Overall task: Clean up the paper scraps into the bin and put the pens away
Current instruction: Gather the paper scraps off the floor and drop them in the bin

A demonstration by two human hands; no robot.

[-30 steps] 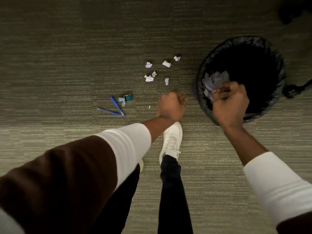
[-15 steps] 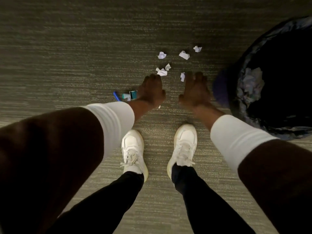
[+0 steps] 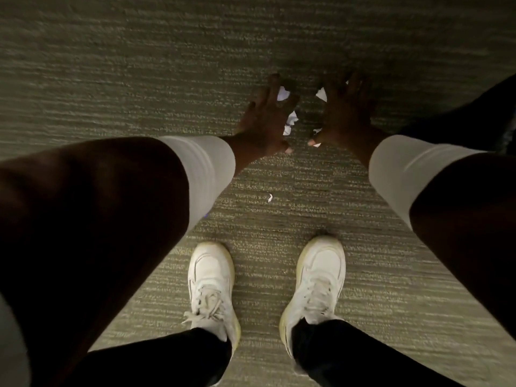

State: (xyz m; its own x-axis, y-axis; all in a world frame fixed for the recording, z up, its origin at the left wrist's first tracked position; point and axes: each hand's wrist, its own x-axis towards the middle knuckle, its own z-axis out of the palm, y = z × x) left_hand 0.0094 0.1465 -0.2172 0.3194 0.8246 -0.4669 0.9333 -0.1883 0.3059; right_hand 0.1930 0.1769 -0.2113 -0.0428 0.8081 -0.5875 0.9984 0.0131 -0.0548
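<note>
Both my hands reach down to the carpet over the crumpled white paper scraps. My left hand (image 3: 265,118) lies spread with fingers apart; one scrap (image 3: 283,94) shows between its fingers and another scrap (image 3: 291,122) lies beside its palm. My right hand (image 3: 344,113) is also spread flat, with a scrap (image 3: 322,94) at its left edge and a small piece (image 3: 316,132) by its thumb. A tiny white bit (image 3: 270,197) lies alone nearer my feet. The black bin (image 3: 491,113) shows only as a dark edge at the right. The pens are hidden behind my left sleeve.
My two white shoes (image 3: 212,286) (image 3: 318,286) stand on the grey-green carpet (image 3: 139,65) just below the hands. My dark sleeves with white cuffs fill the left and right sides of the view.
Both hands have moved forward from just short of the scraps onto them and spread out. The view has tilted down and left, so the bin has slid almost out of frame.
</note>
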